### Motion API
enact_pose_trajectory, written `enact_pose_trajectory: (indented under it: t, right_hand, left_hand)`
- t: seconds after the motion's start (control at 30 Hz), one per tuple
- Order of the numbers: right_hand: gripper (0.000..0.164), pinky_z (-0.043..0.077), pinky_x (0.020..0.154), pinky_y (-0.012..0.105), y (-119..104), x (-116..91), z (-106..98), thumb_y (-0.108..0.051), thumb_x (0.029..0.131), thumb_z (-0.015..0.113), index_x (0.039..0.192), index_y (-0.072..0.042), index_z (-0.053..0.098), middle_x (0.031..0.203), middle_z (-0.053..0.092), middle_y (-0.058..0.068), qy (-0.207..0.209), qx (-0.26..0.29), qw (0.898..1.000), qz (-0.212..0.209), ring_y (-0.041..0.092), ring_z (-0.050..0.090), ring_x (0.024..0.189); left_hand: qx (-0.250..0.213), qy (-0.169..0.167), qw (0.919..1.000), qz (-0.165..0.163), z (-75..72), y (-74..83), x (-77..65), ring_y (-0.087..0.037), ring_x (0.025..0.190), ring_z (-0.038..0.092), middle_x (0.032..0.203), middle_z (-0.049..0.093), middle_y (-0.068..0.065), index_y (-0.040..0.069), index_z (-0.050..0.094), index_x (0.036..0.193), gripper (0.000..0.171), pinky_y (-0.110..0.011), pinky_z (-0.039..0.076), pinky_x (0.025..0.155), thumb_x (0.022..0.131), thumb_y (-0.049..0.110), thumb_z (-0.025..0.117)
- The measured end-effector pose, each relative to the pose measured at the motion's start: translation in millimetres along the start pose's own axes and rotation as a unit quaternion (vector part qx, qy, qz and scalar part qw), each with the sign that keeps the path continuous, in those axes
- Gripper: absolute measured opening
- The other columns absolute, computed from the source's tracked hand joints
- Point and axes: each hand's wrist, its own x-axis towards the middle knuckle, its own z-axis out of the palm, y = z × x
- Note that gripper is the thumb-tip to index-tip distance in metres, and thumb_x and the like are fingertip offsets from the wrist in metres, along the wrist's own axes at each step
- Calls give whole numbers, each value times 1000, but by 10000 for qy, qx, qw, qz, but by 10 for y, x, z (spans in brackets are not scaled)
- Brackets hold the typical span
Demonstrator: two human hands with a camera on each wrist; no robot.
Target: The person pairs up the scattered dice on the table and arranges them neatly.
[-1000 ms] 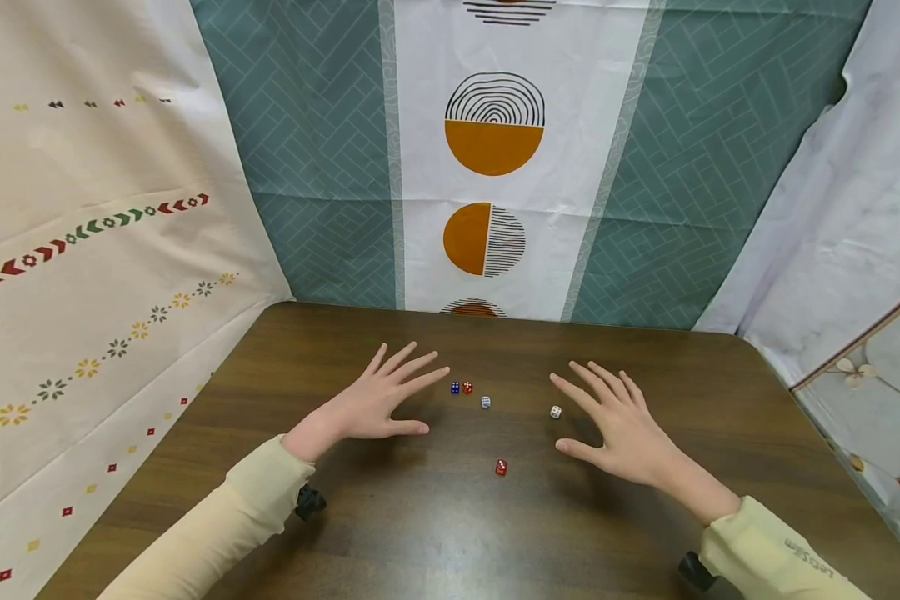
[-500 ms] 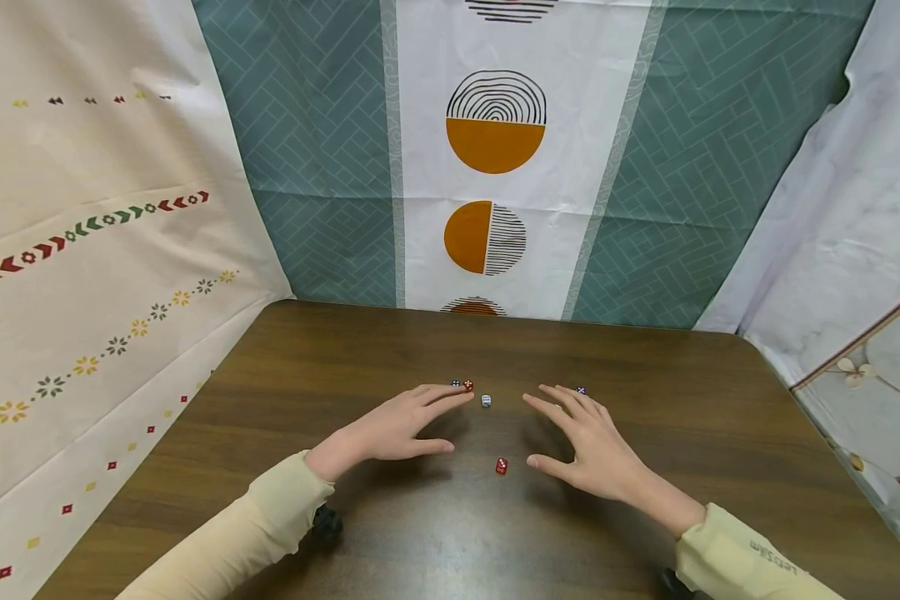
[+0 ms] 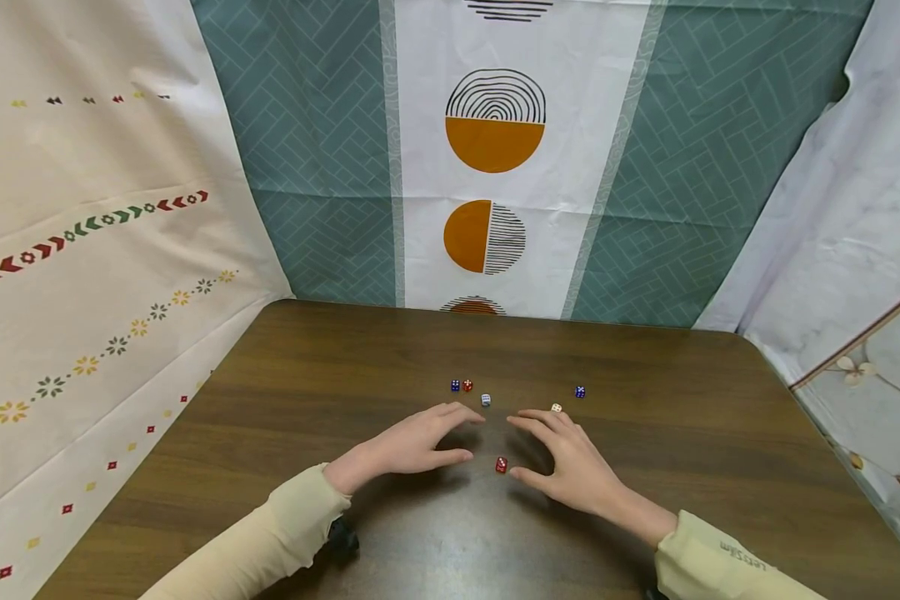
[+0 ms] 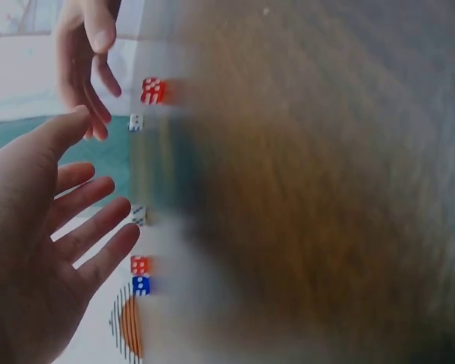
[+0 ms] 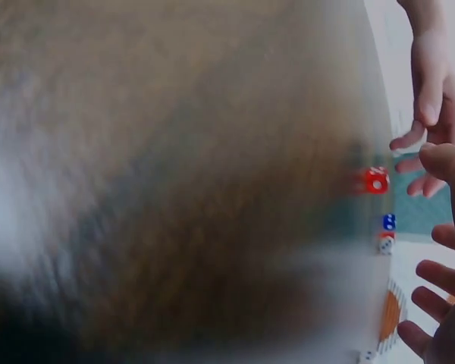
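On the brown table [image 3: 345, 358]: six little dice [image 3: 485, 400] | left hand [image 3: 414, 446] and right hand [image 3: 576, 463] above it, fingers loose and apart | nearest red die [image 3: 501, 465] between both hands

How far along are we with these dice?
Done, perhaps: far blue die and far red die sit side by side. In hand: nothing; left grip and right grip flank the near red die, empty. Left, probably: that die, two white dice and lone blue die, lying apart.

Foremost red die [image 3: 501, 465] — blue-red pair [image 3: 455, 386], white dice [image 3: 485, 401], one seemingly part-hidden, rightmost blue die [image 3: 580, 392]
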Motion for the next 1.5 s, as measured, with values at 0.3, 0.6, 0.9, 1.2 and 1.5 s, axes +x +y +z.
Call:
enact_pose_trajectory:
  t: [0.3, 0.6, 0.9, 1.2, 1.5]
  right_hand:
    - [55, 48, 99, 46, -32, -37, 118, -40, 79, 82, 129, -24, 64, 129, 62, -7, 59, 103, 9999, 91, 14, 55, 117]
    - [42, 49, 94, 44, -49, -21, 207, -34, 78, 84, 116, -23, 70, 117, 65, -8, -22, -7, 9997, 261, 12, 56, 107]
    - [31, 47, 87, 40, -82, 9, 237, -35, 77, 84, 104, -25, 72, 108, 64, -11, 10, -105, 9994, 317, 11, 55, 102]
    - [20, 45, 82, 33, -88, 29, 267, -33, 78, 83, 93, -29, 71, 99, 63, -14, 88, -7, 9995, 307, 7, 53, 96]
    - [16, 43, 79, 30, -75, 62, 266, -31, 78, 83, 87, -29, 70, 91, 62, -18, 119, 113, 9992, 375, 4, 52, 90]
  left_hand:
    - [-431, 21, 9990, 106, 152, 69, 55, -10, 102, 61, 119, 61, 1, 15, 57, 132, 39, -23, 51, 87, 97, 33, 63]
    - [-895, 270, 9955, 185, 303, 114, 99, -4, 87, 61, 103, 65, -1, 10, 63, 116, 23, -16, 51, 77, 96, 21, 65]
    - [-1094, 694, 9910, -347, 413, 180, 166, 1, 71, 54, 88, 66, 0, 11, 69, 100, 11, -15, 47, 66, 93, 19, 68]
    - [-587, 859, 9920, -721, 470, 268, 224, 3, 65, 47, 83, 64, 5, 19, 69, 88, 7, -15, 40, 60, 90, 25, 72]
    - [-392, 997, 9898, -944, 480, 309, 263, 2, 64, 46, 81, 63, 6, 22, 67, 84, 9, -17, 37, 58, 90, 27, 72]
